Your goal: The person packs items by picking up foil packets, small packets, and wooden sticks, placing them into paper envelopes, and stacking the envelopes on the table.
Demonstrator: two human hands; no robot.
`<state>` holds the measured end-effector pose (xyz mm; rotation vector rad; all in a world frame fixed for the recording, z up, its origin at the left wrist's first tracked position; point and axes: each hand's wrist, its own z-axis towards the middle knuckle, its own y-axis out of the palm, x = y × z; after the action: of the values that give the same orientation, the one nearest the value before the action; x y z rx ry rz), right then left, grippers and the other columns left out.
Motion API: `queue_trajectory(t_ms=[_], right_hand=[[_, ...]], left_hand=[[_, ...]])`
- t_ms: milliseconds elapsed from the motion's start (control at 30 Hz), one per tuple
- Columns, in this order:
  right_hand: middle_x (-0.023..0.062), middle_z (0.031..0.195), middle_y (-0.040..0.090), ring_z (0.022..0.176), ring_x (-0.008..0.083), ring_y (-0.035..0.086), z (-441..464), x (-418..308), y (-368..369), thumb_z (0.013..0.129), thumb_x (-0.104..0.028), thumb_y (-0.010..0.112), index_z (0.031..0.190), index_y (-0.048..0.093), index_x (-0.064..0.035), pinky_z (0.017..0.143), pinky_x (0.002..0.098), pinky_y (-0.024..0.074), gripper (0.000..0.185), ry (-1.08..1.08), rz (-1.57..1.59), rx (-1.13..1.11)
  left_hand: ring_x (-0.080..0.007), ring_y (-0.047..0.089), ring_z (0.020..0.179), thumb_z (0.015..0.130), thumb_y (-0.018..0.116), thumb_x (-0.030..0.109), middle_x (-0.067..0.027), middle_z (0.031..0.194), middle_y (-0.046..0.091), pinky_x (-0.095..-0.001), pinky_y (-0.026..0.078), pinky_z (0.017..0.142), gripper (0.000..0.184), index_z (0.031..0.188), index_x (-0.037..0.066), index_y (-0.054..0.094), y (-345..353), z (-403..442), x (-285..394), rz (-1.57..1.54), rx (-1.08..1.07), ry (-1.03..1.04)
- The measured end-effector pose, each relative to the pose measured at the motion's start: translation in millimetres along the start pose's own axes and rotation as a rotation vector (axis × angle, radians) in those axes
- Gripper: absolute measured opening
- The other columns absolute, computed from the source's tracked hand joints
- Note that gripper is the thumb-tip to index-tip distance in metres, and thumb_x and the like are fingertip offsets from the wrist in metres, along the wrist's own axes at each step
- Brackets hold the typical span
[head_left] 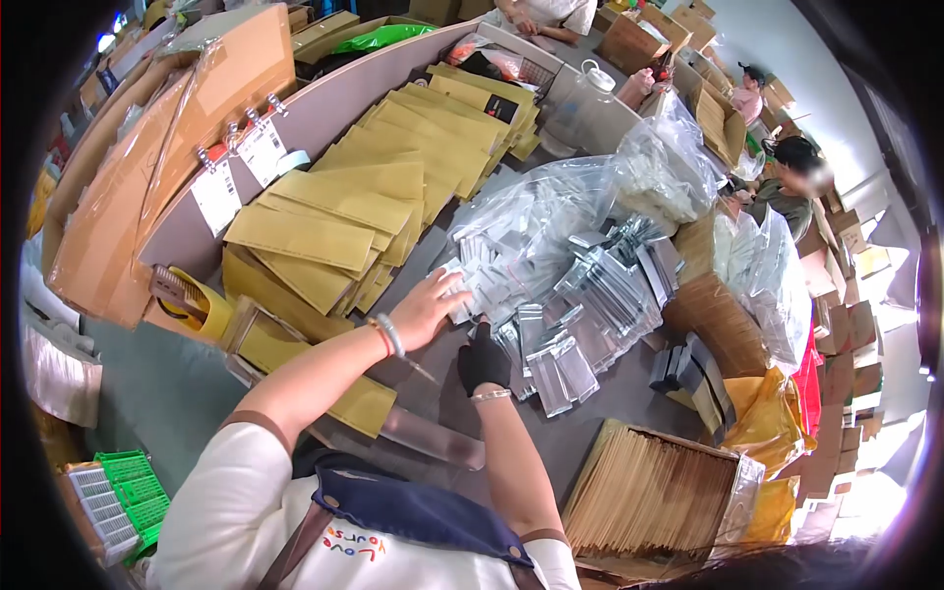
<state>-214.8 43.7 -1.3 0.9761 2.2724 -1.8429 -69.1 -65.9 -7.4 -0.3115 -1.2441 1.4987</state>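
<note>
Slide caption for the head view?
Bare left hand and black-gloved right hand at flat silvery packets beside yellow paper envelopes.

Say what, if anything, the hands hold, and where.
The left hand touches the packets, the right hand is beside them; whether either holds anything cannot be told.

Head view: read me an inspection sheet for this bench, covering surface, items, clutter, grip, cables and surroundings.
Surface: grey table, largely covered.
Items: silvery packets in a loose pile, a clear bag over part of it; yellowish envelopes overlapping in rows.
Clutter: jug at the far side; brown sheets packed upright at the near right.
Grip: left hand on packets; right hand, black-gloved, by the pile's edge; hold unclear.
Cables: nothing seen.
Surroundings: green crate lower left; co-worker at right.
</note>
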Motion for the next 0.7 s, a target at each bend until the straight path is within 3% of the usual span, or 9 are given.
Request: queue_trajectory(t_ms=[67, 133, 200, 233, 300, 400, 467, 700], right_hand=[[0.0206, 0.088, 0.069, 0.081, 0.0389, 0.067, 9, 0, 6, 0.090, -0.025, 0.051, 0.133, 0.042, -0.0081, 0.069, 0.0501, 0.0510, 0.048, -0.036, -0.126, -0.033], [0.0195, 0.086, 0.069, 0.077, 0.0378, 0.067, 2, 10, 19, 0.090, -0.027, 0.050, 0.131, 0.043, -0.0089, 0.067, 0.0496, 0.0516, 0.045, -0.067, -0.142, -0.053], [0.0177, 0.083, 0.068, 0.075, 0.0363, 0.068, -20, 11, 24, 0.091, -0.028, 0.050, 0.130, 0.047, -0.0094, 0.064, 0.0491, 0.0519, 0.043, -0.215, -0.145, 0.038], [0.0149, 0.081, 0.068, 0.072, 0.0353, 0.067, -39, 5, 21, 0.091, -0.028, 0.050, 0.129, 0.050, -0.0108, 0.062, 0.0483, 0.0520, 0.042, -0.110, -0.184, -0.048], [0.0140, 0.081, 0.067, 0.071, 0.0352, 0.067, -66, 5, 18, 0.091, -0.028, 0.051, 0.128, 0.052, -0.0119, 0.061, 0.0482, 0.0519, 0.040, -0.135, -0.180, -0.032], [0.0115, 0.084, 0.066, 0.072, 0.0342, 0.067, -89, 19, 23, 0.091, -0.030, 0.054, 0.127, 0.055, -0.0177, 0.062, 0.0468, 0.0517, 0.039, -0.165, -0.156, 0.007], [0.0109, 0.085, 0.066, 0.075, 0.0333, 0.066, -97, 24, 22, 0.088, -0.033, 0.058, 0.114, 0.063, -0.0190, 0.064, 0.0459, 0.0515, 0.030, -0.149, -0.109, 0.049], [0.0108, 0.085, 0.064, 0.076, 0.0332, 0.065, -81, 24, 26, 0.082, -0.030, 0.064, 0.089, 0.067, -0.0153, 0.068, 0.0450, 0.0515, 0.017, -0.170, -0.042, 0.094]], left_hand=[[-0.0357, 0.048, 0.117, 0.072, 0.068, 0.006, -0.0146, 0.128, 0.050, -0.0413, 0.044, 0.098, 0.048, 0.120, 0.004, 0.058, 9, 5, -9, 0.060, 0.039, 0.008], [-0.0360, 0.050, 0.109, 0.074, 0.067, 0.004, -0.0167, 0.123, 0.051, -0.0429, 0.044, 0.097, 0.050, 0.123, 0.005, 0.056, 8, -7, -7, 0.031, -0.126, -0.114], [-0.0329, 0.053, 0.103, 0.075, 0.067, 0.008, -0.0137, 0.116, 0.056, -0.0417, 0.047, 0.091, 0.044, 0.119, 0.008, 0.061, 3, -28, 4, 0.072, -0.100, -0.084], [-0.0318, 0.055, 0.100, 0.076, 0.068, 0.010, -0.0113, 0.112, 0.057, -0.0412, 0.048, 0.086, 0.040, 0.116, 0.010, 0.064, -6, -39, 14, 0.068, -0.148, -0.107], [-0.0270, 0.059, 0.088, 0.075, 0.070, 0.013, -0.0044, 0.099, 0.061, -0.0395, 0.049, 0.074, 0.031, 0.106, 0.016, 0.070, -19, -58, 32, 0.111, -0.156, -0.127], [-0.0244, 0.060, 0.084, 0.075, 0.071, 0.013, -0.0030, 0.093, 0.062, -0.0384, 0.049, 0.072, 0.028, 0.103, 0.016, 0.071, -28, -72, 36, 0.085, -0.195, -0.132], [-0.0240, 0.060, 0.081, 0.074, 0.071, 0.012, -0.0032, 0.089, 0.062, -0.0378, 0.050, 0.072, 0.025, 0.100, 0.016, 0.072, -25, -74, 34, 0.068, -0.157, -0.129], [-0.0248, 0.060, 0.083, 0.076, 0.070, 0.012, -0.0041, 0.089, 0.062, -0.0368, 0.052, 0.073, 0.022, 0.098, 0.016, 0.073, -10, -65, 34, 0.050, -0.150, -0.168]])
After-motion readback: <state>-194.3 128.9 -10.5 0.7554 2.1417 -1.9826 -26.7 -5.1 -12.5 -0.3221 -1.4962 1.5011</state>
